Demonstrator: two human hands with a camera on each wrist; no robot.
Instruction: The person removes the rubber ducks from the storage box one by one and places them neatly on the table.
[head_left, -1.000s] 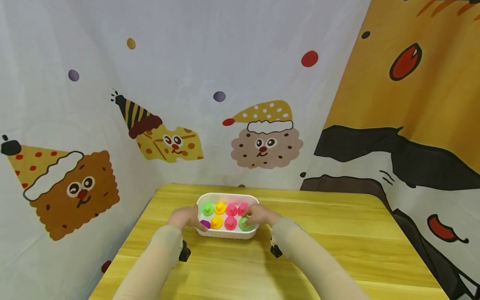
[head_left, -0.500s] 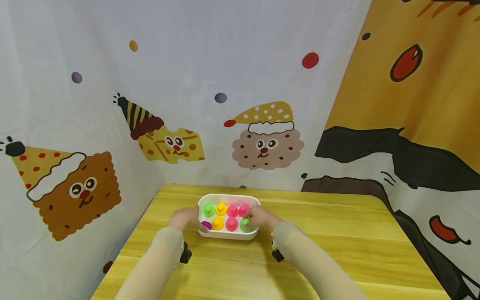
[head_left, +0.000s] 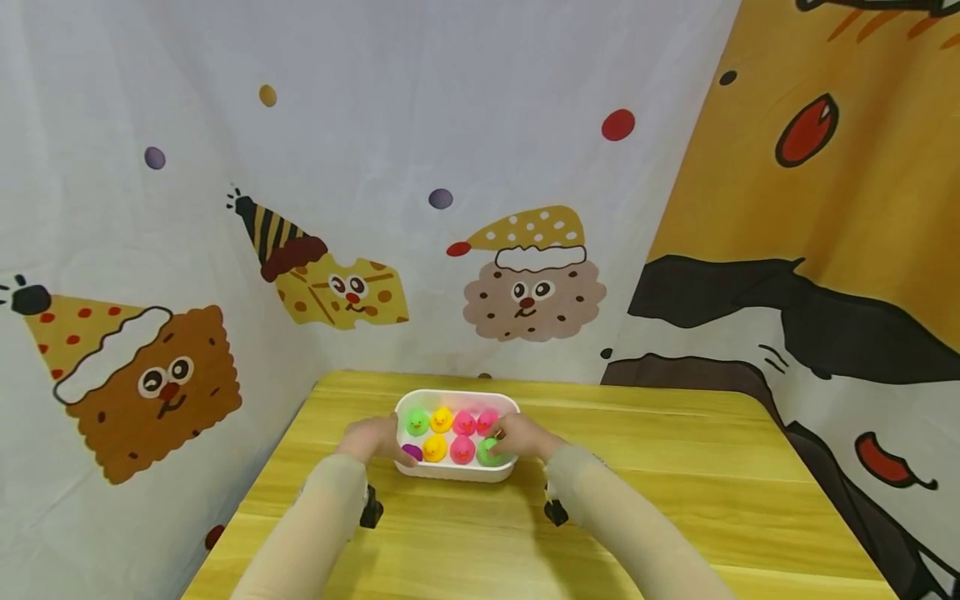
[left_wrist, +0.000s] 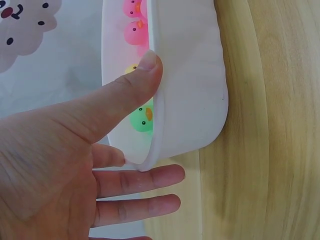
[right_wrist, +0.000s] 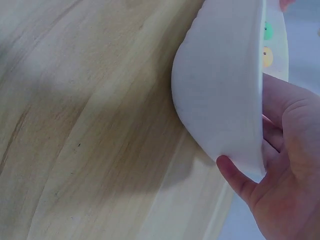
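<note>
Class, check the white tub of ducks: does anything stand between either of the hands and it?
Nothing visible does: the left hand touches the tub at its rim, and the right hand reaches inside at the opposite end, near a green duck.

I am at a wood-grain table [head_left: 675, 483] in a cloth-walled corner, which looks like a makeshift booth; whether it is in a home or a studio, I cannot tell. Creased white fabric [head_left: 360, 100] hangs behind the table and along my left, printed with cartoon food in hats [head_left: 536, 229]: a brown biscuit [head_left: 195, 362], a wedge of cheese [head_left: 315, 296], a pinkish cookie [head_left: 534, 321]. To my right, the print turns to an orange patch [head_left: 847, 208] above black shapes [head_left: 862, 333].
</note>
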